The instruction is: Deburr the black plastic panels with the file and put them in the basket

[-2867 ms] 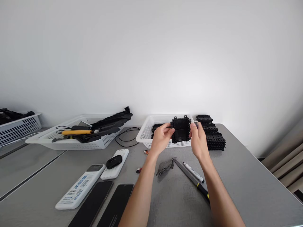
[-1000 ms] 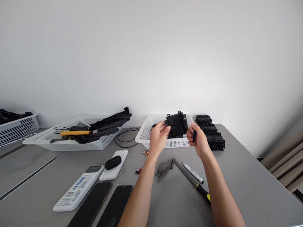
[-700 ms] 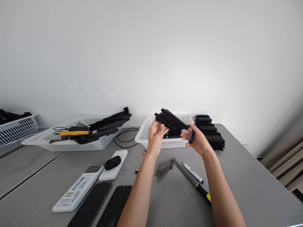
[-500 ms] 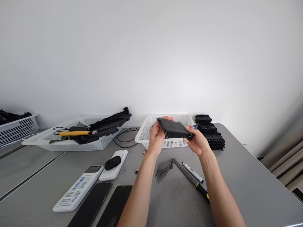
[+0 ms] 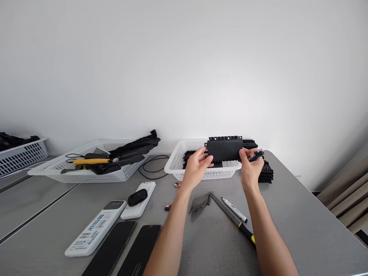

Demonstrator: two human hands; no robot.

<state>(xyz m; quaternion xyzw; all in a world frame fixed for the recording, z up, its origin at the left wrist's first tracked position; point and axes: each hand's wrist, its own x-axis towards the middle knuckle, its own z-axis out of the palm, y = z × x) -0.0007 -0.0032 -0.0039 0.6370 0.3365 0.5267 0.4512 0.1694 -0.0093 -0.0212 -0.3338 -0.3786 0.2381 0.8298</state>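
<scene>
A black plastic panel (image 5: 224, 149) with a toothed upper edge is held up in front of the white basket, its flat face toward me. My left hand (image 5: 198, 165) pinches its left end between thumb and fingers. At the other end, my right hand (image 5: 250, 165) has its thumb against the panel's lower right corner. Tucked in the right hand's fingers is a small dark blue lighter (image 5: 254, 156) with a metallic end. Behind the panel, more black parts (image 5: 188, 156) lie in the white basket (image 5: 176, 168).
Stacked black panels (image 5: 266, 172) stand at right. Below lie a grey cloth (image 5: 200, 203), file (image 5: 230, 214) and marker (image 5: 234, 209). Power banks (image 5: 89, 234), phones (image 5: 110, 249) and a tool-filled basket (image 5: 126, 174) are at left. The table's right edge (image 5: 319, 199) slopes toward a curtain.
The panel has turned from tilted to upright, with its flat face toward me and its toothed edge on top. My right hand has shifted right and up slightly, the lighter still in it.
</scene>
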